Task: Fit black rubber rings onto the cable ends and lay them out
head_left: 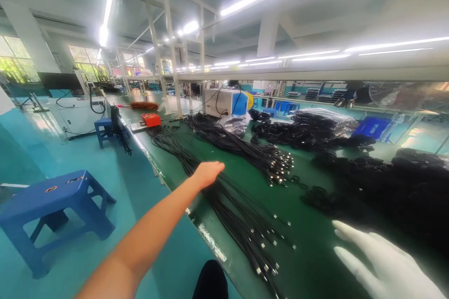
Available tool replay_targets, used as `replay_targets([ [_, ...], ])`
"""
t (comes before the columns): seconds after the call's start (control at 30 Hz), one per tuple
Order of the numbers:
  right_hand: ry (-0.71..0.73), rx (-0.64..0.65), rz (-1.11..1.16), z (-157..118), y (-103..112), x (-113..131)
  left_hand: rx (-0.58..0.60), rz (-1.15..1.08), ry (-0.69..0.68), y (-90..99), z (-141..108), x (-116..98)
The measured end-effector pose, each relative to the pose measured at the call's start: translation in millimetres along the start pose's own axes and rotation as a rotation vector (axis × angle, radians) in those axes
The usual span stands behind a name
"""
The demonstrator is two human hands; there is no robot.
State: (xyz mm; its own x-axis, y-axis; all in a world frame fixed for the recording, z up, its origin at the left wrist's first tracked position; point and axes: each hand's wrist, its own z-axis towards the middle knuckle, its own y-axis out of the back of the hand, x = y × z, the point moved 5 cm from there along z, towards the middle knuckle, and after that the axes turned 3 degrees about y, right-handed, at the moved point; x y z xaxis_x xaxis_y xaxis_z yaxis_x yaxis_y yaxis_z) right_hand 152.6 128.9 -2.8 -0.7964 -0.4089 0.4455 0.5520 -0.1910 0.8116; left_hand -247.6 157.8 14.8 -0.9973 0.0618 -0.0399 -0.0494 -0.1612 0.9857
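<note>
Bare and curled, my left hand (209, 174) is closed over the middle of a long bundle of black cables (228, 208) lying along the green tabletop (301, 233). The cables' metal-tipped ends fan out toward the front edge. My right hand (379, 254), in a white glove, is over the table at the lower right, thumb and fingers apart, with nothing between them. A second bundle of black cables (238, 142) lies behind the first, its silvery connectors pointing right. Heaps of coiled black cables (396, 187) cover the table's right side.
An orange-red box (151, 119) and a brown brush-like item (144, 105) are on the table's far left. A white and blue machine (226, 102) stands at the back, near clear plastic bags (234, 125). Blue stools (59, 196) stand on the floor at left.
</note>
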Motion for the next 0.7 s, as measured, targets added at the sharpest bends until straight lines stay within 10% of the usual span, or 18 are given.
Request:
replay_targets([
  [0.17, -0.245, 0.140, 0.398, 6, 10, 20, -0.208, -0.047, -0.072, 45.5, -9, -46],
  [0.43, -0.317, 0.973, 1.614, -37, -17, 102, -0.448, -0.201, -0.082, 84.8, 5, -133],
  [0.6, -0.400, 1.125, 1.948, -60, -33, 84, 0.005, -0.443, -0.666, 57.2, -39, -230],
  [0.7, -0.391, 1.201, 2.062, -70, -33, 81, 0.234, -0.571, -0.752, 45.7, -52, -262],
])
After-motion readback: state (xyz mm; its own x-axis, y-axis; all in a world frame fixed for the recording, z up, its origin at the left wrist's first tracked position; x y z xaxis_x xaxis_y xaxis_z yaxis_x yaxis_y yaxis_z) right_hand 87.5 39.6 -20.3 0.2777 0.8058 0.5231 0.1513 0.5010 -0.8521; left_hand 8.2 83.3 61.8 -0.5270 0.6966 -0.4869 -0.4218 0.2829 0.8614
